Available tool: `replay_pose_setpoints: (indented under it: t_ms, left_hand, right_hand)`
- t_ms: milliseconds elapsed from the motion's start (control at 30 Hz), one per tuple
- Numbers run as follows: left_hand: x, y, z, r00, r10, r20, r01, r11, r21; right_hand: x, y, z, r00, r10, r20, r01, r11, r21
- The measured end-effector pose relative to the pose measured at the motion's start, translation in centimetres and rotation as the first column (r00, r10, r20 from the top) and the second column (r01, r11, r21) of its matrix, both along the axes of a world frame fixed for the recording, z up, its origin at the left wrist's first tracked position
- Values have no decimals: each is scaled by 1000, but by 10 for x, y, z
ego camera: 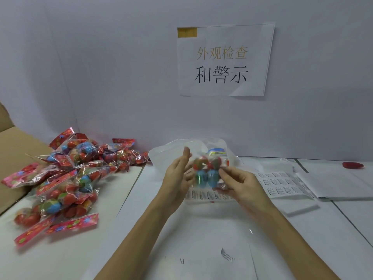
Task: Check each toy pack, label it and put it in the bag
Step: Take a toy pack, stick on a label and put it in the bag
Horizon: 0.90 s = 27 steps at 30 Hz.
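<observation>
Two bare hands meet over the middle of the white table (129, 209), with one toy pack (210, 170) between them. The right hand (240, 183) grasps that pack from the right, its fingers and thumb curled onto the clear wrapper, so the pack hangs above the table and not on it; red-and-green and blue balls show through the film. The left hand (178, 174) stands just beside the pack on its left, palm turned toward it and fingers straight and relaxed; whether the fingertips touch the wrapper is hard to say, because the hands are blurred. Right behind the held pack lies a clear plastic bag (171, 151), crumpled and open toward the hands, close to the table's far edge by the wall. Along the left edge, a pile of toy packs (66, 178) with red patterned header cards spreads from the far left corner toward the near side, partly resting on a cardboard box (18, 146). Under and to the right of the hands lie sheets of small printed labels (280, 183), and farther right a stack of white paper (333, 184). Near the far right corner sits a small red object (352, 165), too blurred to name. On the wall above hangs a paper sign (224, 61) with printed characters.
</observation>
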State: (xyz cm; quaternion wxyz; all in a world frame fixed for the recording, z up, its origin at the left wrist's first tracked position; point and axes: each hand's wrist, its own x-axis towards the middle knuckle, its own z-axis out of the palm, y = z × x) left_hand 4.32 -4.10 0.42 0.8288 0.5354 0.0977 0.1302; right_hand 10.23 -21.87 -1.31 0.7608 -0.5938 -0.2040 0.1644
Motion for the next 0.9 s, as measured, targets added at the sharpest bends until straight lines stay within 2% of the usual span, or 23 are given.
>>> replay_pose_setpoints:
  t_ms: [67, 233, 333, 433, 567, 667, 800, 900]
  left_hand:
    - [0, 1, 0, 999, -31, 34, 30, 999, 21]
    - [-4, 3, -3, 994, -96, 57, 82, 972, 221]
    - [-4, 4, -2, 995, -97, 15, 86, 942, 325]
    - [-3, 3, -2, 994, -109, -6, 104, 929, 355]
    - [-4, 1, -4, 997, -76, -4, 72, 937, 341]
    - [-2, -2, -6, 1000, -12, 12, 7, 954, 300]
    - [-1, -4, -9, 999, 40, 21, -44, 967, 249]
    - [-2, 1, -11, 995, 86, 40, -93, 972, 216]
  right_hand:
    - [3, -3, 0, 998, 32, -52, -28, 996, 82]
    - [3, -6, 6, 986, 155, -67, -153, 988, 36]
    - [2, -6, 11, 993, 47, -111, -40, 997, 60]
    - [0, -6, 10, 992, -106, -70, 106, 994, -9]
    - [3, -6, 6, 975, -217, -47, 214, 975, -65]
    - [2, -3, 7, 961, -274, -41, 275, 962, 2]
    - [3, -5, 5, 977, -204, -56, 205, 979, 8]
    - [4, -9, 8, 995, -88, -54, 89, 996, 2]
